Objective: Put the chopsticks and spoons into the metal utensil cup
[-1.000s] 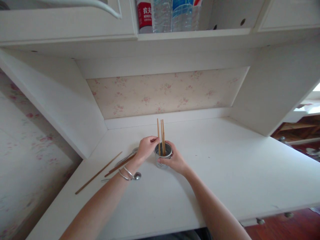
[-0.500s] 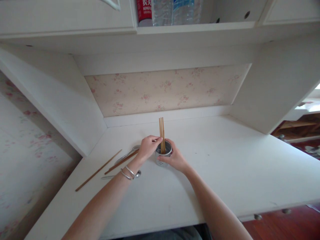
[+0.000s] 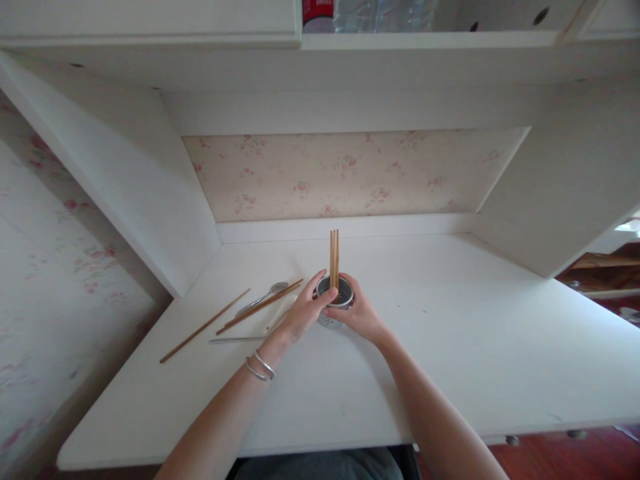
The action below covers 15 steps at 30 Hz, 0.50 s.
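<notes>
A small perforated metal cup (image 3: 345,297) stands on the white desk (image 3: 450,347) and holds a few wooden chopsticks (image 3: 334,257) upright. My right hand (image 3: 361,315) wraps round the cup's right side. My left hand (image 3: 304,312), with bangles on the wrist, curls against the cup's left side, its fingers reaching up to the rim. To the left of the cup, loose chopsticks (image 3: 260,307) lie across a metal spoon (image 3: 264,297).
One more chopstick (image 3: 205,325) lies further left, and a thin metal utensil (image 3: 237,340) lies beside my left wrist. White side panels and a floral back wall (image 3: 350,173) box the desk in. A shelf with bottles (image 3: 380,8) hangs overhead.
My left hand has let go of the upright chopsticks and dropped to the cup's side. The chopsticks now stand close together. The view has shifted slightly left.
</notes>
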### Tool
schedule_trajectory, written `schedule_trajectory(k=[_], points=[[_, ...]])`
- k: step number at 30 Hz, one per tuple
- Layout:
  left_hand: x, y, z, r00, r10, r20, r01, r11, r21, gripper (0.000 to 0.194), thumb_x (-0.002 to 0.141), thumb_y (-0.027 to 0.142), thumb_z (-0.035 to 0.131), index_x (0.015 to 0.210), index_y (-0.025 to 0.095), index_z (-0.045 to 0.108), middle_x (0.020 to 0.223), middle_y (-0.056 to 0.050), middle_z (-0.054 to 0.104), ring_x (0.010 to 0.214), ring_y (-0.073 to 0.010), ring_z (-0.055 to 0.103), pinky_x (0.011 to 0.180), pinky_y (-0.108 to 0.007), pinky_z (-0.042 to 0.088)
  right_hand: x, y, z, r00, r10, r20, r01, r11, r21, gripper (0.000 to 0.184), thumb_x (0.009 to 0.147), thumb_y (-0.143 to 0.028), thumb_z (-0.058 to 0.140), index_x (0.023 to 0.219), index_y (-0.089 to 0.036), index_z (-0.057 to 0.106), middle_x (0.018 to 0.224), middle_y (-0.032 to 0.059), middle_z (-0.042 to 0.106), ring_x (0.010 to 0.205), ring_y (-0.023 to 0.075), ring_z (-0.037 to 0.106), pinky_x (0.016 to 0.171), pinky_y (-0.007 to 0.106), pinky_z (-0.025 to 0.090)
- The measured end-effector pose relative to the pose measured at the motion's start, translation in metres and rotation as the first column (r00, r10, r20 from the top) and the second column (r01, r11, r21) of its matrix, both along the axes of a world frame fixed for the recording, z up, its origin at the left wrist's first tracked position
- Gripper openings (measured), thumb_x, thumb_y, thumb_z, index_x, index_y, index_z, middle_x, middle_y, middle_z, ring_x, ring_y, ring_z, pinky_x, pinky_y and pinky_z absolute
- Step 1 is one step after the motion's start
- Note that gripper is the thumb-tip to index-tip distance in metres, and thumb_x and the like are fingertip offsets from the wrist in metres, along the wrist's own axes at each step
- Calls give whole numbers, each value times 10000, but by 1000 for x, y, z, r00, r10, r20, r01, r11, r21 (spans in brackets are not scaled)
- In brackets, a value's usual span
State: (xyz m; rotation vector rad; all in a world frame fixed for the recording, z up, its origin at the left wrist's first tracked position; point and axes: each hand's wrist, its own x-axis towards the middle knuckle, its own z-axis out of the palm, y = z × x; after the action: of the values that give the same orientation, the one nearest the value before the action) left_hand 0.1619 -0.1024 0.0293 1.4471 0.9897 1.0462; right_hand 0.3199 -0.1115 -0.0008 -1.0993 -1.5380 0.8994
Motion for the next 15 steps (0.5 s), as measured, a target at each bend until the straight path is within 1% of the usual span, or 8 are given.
schedule_trajectory(k=[2,4,7,9,11,12,14,15], points=[[1,-7,-4,997,-40,64,42,999,-33,817,741,457,698,1433,222,333,1397,-91,486,1240,-250,492,1041,-353,392,-1,1,-2,1000,15,-12,-15,1000,6,815,623,-347,802,1314,-231,386,1198,93,599,1080,251,590,947,444,463],[3,-9,-8,993,-32,110,36,999,-32,893,679,412,764,1428,211,322,1369,-110,504,1217,-255,509,1034,-366,404,-3,2,-4,999,30,-41,-29,999,15,819,627,-332,802,1315,-221,373,1215,106,588,1078,249,595,948,440,469],[6,-7,-13,987,-14,159,16,1000,-9,874,628,368,806,1372,193,383,1342,-122,516,1204,-255,518,1039,-377,404,-3,3,-9,996,48,-75,-50,998,-27,871,639,-316,796,1355,-209,312,1235,129,578,1074,253,603,951,455,473],[7,-6,-16,983,-22,182,24,1000,-8,841,628,364,807,1346,199,401,1327,-120,528,1193,-250,528,1039,-381,406,-1,-2,-7,995,59,-75,-64,996,-63,936,653,-306,780,1408,-228,234,1322,144,517,1135,262,574,976,477,454],[7,-5,-18,980,-14,197,18,1000,-17,840,626,366,809,1341,206,398,1301,-120,548,1176,-251,541,1037,-394,409,0,-12,3,999,26,-30,-27,999,-32,930,678,-269,739,1434,-268,196,1439,127,397,1274,269,459,1046,498,383],[7,-4,-19,978,-12,206,18,1000,-26,849,624,365,810,1344,207,390,1286,-123,558,1169,-254,547,1036,-405,410,-1,-19,11,1000,-20,2,20,1000,20,886,695,-238,704,1432,-284,215,1477,104,344,1338,264,377,1087,501,327],[6,-4,-20,972,-24,236,35,999,-39,876,629,360,807,1364,204,358,1269,-126,570,1166,-266,551,1037,-426,412,-8,-36,33,986,-159,53,147,974,171,740,728,-169,612,1393,-294,312,1470,63,355,1388,245,286,1138,495,226],[6,-4,-21,969,-34,247,45,998,-41,884,633,354,804,1374,204,344,1272,-126,568,1172,-273,547,1038,-430,416,-14,-44,45,972,-227,53,208,947,246,678,737,-147,580,1363,-289,359,1429,60,406,1366,240,324,1137,483,232]])
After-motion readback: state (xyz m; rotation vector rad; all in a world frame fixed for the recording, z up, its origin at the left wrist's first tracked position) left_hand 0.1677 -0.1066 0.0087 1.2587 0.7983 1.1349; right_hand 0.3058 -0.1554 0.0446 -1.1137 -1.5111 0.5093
